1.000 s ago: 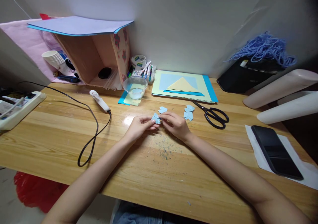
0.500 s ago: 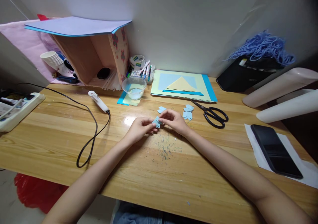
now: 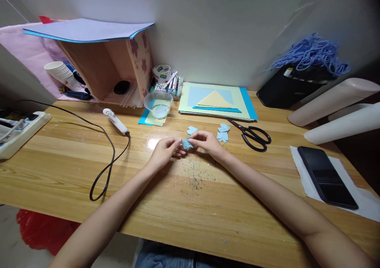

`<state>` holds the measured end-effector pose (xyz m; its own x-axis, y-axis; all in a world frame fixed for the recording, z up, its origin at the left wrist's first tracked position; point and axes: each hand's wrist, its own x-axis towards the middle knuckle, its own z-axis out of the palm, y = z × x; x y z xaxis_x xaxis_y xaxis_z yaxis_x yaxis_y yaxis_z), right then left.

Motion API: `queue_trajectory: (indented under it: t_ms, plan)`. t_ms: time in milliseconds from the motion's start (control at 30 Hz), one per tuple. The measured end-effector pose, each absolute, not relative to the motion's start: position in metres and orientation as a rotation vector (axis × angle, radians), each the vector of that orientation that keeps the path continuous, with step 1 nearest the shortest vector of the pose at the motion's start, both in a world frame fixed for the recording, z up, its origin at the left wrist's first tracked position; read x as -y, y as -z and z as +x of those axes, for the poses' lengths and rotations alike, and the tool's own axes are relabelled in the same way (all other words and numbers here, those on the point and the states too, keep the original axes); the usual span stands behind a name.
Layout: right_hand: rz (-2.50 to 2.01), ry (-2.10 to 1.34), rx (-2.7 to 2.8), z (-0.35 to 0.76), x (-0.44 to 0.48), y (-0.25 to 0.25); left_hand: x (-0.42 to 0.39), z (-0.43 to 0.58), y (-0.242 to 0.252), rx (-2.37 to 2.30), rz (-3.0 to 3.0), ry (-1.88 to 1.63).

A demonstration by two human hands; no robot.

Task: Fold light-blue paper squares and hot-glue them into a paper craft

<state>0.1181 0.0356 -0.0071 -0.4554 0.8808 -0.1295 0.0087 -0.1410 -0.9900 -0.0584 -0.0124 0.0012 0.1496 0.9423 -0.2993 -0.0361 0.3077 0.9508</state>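
A small light-blue paper piece (image 3: 187,143) is held between both hands above the middle of the table. My left hand (image 3: 166,151) pinches its left side, and my right hand (image 3: 207,142) grips its right edge between thumb and fingers. Just behind my fingers lies a blue paper cutout (image 3: 192,130). More blue cutouts (image 3: 223,132) rest to the right, beside black-handled scissors (image 3: 252,135). A clear bowl (image 3: 158,105) with pale blue paper in it stands behind my left hand.
Coloured paper sheets (image 3: 217,100) lie at the back. At the left are a white glue gun (image 3: 116,121) with its black cord and a power strip (image 3: 25,134). A phone (image 3: 326,177) and white rolls (image 3: 332,101) are at the right.
The blue paper piece has turned between my fingers and its outline looks different. The view has shifted slightly; the objects on the table keep their places.
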Motion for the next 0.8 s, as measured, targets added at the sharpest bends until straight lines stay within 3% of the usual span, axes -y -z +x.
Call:
queue_trajectory:
  t_ms: [300, 800]
  plan:
    - [-1.047, -1.711, 1.246, 0.108, -0.018, 0.007, 0.022, -0.046, 0.001, -1.232, 1.179, -0.910]
    - [-1.021, -1.650, 1.425, 0.106, -0.015, 0.012, 0.019, -0.048, 0.007, -1.194, 1.069, -1.081]
